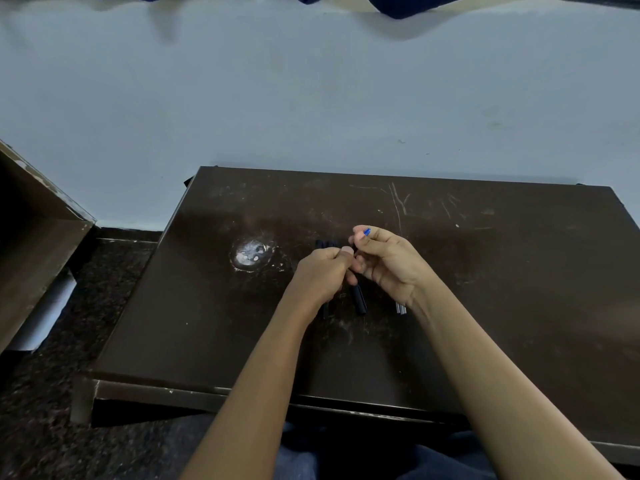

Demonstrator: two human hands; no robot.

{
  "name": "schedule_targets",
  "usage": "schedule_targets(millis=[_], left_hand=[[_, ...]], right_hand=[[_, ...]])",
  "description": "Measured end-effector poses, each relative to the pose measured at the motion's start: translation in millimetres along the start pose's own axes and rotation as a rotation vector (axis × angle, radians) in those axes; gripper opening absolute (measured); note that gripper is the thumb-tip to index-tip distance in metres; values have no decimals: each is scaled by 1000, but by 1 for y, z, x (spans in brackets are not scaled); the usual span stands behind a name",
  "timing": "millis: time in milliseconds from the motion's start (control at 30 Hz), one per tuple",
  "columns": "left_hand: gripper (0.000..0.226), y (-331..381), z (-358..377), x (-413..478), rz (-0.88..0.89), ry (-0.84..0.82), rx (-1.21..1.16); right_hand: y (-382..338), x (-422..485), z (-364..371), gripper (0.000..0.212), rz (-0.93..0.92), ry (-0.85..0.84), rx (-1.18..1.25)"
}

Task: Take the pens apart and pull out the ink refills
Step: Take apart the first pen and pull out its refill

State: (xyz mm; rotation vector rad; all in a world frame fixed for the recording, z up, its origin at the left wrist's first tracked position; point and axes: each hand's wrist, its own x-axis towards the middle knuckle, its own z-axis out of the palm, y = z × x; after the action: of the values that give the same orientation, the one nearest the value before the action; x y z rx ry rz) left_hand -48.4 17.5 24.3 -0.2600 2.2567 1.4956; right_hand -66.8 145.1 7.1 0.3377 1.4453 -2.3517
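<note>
While gripped, pen (pixel 366 232), blue end away

We saw a scratched dark table (pixel 502 289) against a pale wall (pixel 277 98); a white scuff (pixel 252 255) marked its top; speckled floor (pixel 45 410) lay beside it.

The left hand (pixel 323 277) and right hand (pixel 388 265) are bare, and so are both forearms (pixel 249 393). Just below the near edge of the table (pixel 207 323), dark blue trousers (pixel 301 459) cover the lap.
</note>
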Motion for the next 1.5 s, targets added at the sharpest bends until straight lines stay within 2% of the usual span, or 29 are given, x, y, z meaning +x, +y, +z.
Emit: schedule_targets(millis=[100, 267, 400, 600, 733, 967, 1167, 1400, 1500], left_hand=[[40, -1, 0, 3, 2, 34, 17], [36, -3, -1, 4, -10, 20, 27], [35, -6, -2, 7, -13, 51, 53], [24, -8, -4, 8, 5, 63, 70], [22, -10, -3, 7, 36, 70, 65], [20, -8, -4, 9, 44, 38, 53], [18, -9, -5, 7, 35, 20, 47], [18, -9, -7, 7, 28, 29, 58], [18, -10, -8, 7, 31, 20, 47]], right_hand=[[-2, 1, -1, 21, 39, -28, 95], [3, 1, 2, 7, 44, -9, 51], [1, 4, 0, 22, 82, -22, 98], [6, 6, 3, 2, 121, 43, 25], [6, 9, 2, 11, 101, 79, 53], [3, 10, 2, 27, 85, 19, 109], [6, 8, 2, 3, 115, 59, -33], [4, 11, 2, 27, 92, 39, 128], [3, 10, 1, 30, 74, 52, 185]])
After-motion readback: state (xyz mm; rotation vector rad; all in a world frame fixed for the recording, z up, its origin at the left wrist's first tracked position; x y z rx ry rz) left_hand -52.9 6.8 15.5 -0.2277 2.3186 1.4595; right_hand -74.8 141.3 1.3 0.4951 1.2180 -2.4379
